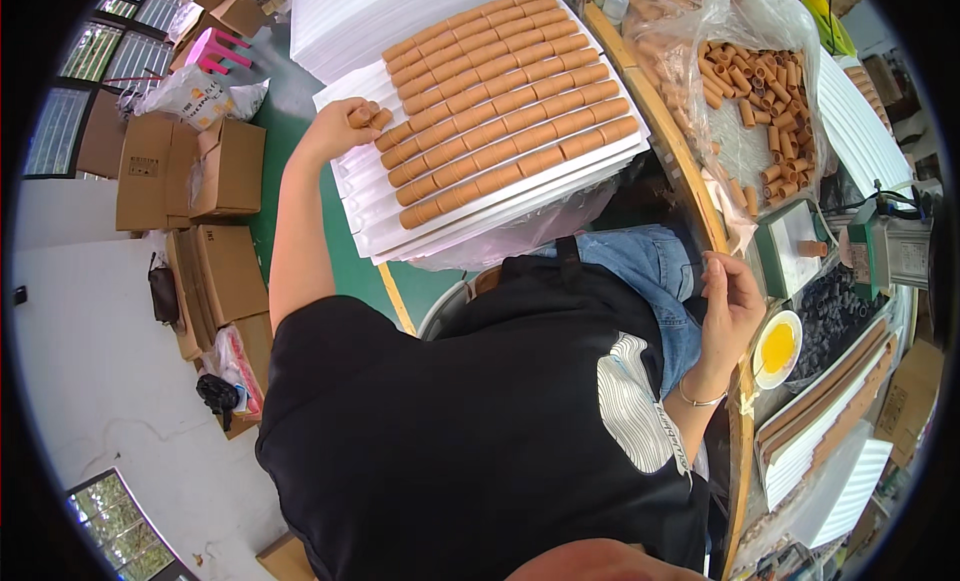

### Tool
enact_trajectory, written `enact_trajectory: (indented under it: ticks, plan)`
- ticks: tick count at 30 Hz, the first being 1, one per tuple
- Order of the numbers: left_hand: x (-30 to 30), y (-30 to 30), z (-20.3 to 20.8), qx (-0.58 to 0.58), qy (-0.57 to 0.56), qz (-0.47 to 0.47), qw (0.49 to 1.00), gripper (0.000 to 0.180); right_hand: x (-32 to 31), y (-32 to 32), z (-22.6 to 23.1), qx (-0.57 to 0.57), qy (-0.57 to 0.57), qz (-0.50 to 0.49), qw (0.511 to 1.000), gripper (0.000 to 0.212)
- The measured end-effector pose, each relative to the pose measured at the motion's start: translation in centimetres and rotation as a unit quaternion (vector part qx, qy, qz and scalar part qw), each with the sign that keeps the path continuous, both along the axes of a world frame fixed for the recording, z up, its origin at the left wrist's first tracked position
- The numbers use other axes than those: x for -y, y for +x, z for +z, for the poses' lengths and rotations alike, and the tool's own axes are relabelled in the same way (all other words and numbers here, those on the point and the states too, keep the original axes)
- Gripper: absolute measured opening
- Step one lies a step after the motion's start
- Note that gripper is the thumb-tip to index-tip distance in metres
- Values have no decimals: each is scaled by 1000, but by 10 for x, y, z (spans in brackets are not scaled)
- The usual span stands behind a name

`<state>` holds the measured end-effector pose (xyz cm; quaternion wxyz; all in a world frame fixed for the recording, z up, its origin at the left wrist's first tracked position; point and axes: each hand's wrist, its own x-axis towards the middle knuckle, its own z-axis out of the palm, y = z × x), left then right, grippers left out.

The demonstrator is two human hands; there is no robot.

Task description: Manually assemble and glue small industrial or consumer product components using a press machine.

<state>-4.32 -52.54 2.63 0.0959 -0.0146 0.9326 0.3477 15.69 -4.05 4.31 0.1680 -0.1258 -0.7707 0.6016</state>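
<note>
Left hand (340, 126) clenched round brown tubes (368, 116) at the white tray (375, 221) edge; right hand (730, 306) loose, empty.

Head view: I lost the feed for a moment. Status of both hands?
Left hand shut on brown tubes, at the white tray rows. Right hand empty, fingers loosely curled, near yellow dish. Nothing between.

Left hand (338, 127) fingers pinch brown tubes (368, 116) beside tube-filled white tray (372, 231); right hand (730, 306) hangs empty
</note>
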Motion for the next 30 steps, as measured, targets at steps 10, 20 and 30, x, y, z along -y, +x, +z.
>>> enact_trajectory:
  ticks: [10,20,30]
  plan:
    - [14,-31,-7,58,10,-51,997,33,6,-3,2,37,41,22,998,8]
    - [2,-22,-56,-184,6,124,975,32,0,-7,-4,49,62,27,997,8]
    - [-23,-14,-83,-255,452,213,828,54,-2,-2,-7,46,65,28,996,7]
